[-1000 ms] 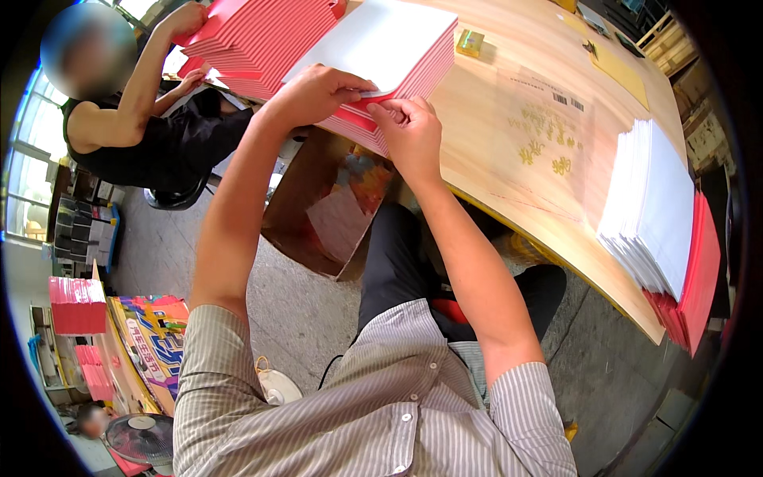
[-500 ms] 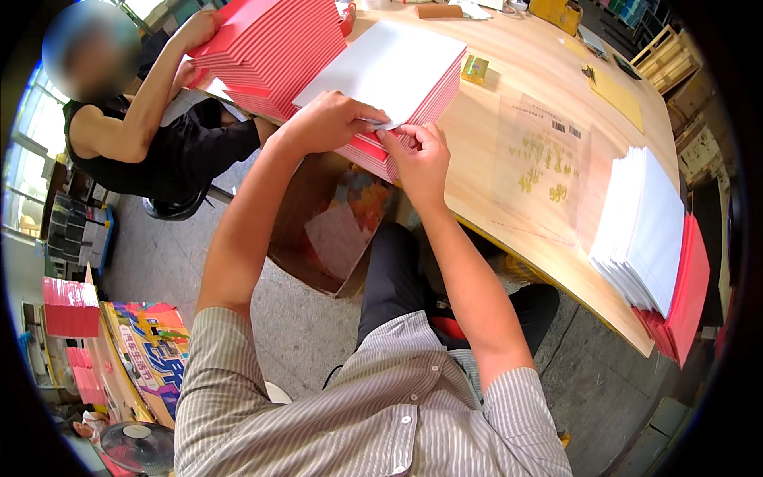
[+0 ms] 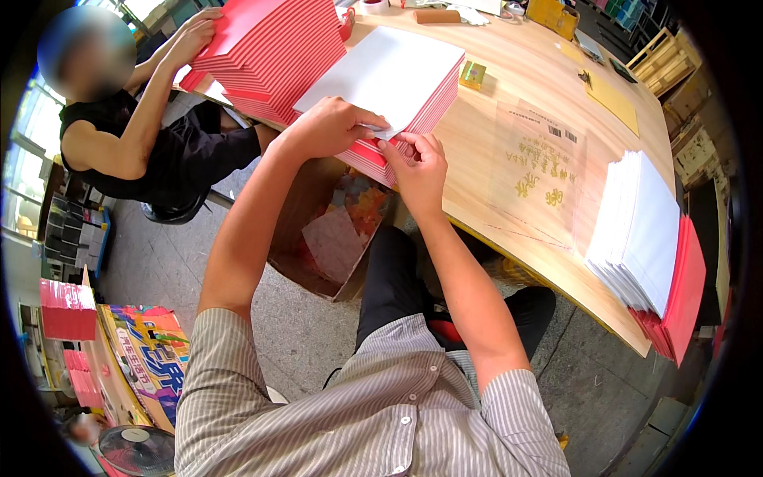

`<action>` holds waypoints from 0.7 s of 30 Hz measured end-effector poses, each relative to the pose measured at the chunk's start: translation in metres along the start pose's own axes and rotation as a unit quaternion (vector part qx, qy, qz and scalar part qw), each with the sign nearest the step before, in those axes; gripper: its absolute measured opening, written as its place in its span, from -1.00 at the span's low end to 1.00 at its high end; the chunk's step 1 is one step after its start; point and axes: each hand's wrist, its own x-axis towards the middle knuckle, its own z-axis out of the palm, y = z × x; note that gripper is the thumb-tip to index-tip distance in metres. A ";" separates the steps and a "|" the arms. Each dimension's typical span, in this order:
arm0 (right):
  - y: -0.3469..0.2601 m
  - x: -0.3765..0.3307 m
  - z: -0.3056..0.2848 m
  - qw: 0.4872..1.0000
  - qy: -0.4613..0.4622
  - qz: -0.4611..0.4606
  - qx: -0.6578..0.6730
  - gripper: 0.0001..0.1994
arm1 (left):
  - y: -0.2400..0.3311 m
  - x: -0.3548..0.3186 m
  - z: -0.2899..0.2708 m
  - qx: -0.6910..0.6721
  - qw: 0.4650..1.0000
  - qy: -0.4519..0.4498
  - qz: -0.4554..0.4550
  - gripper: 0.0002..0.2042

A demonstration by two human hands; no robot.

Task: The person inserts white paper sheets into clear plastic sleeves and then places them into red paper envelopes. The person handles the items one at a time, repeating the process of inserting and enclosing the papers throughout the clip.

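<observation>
A stack of red-edged booklets with a white top sheet (image 3: 389, 67) lies at the table's near edge. At the sheet's near corner, my left hand (image 3: 334, 127) pinches the white paper, which is slightly lifted and bent there. My right hand (image 3: 421, 171) is closed at the same corner, thumb and fingers together against the stack's right edge. What lies between those fingertips is too small to make out. A strip of red cover (image 3: 367, 149) shows beneath the lifted corner.
A taller red stack (image 3: 278, 56) stands at left, with a co-worker's hands (image 3: 195, 36) on it. A small yellow box (image 3: 473, 75), a clear plastic sheet (image 3: 540, 171) and fanned white sheets (image 3: 636, 230) over red covers lie rightward. Below the edge sits a cardboard box (image 3: 286, 262) of scraps.
My hands stay at the sheet's corner, with the fingers shifted slightly. The co-worker's hands have come together on top of the taller red stack.
</observation>
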 end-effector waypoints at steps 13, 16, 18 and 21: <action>-0.001 -0.002 0.004 1.000 0.017 -0.016 -0.002 -0.74 | 0.003 0.001 -0.002 -0.001 0.999 -0.014 -0.033 -0.69; -0.003 -0.005 0.005 0.999 0.023 0.020 0.034 -0.79 | -0.001 0.001 0.000 0.001 1.000 0.007 -0.001 -0.71; -0.004 -0.007 0.007 0.995 0.036 0.067 0.072 -0.82 | -0.001 0.000 0.000 -0.004 1.000 0.008 -0.014 -0.74; -0.006 -0.006 0.004 0.997 0.043 -0.065 0.013 -0.86 | -0.001 0.001 0.001 0.010 1.000 0.013 -0.026 -0.76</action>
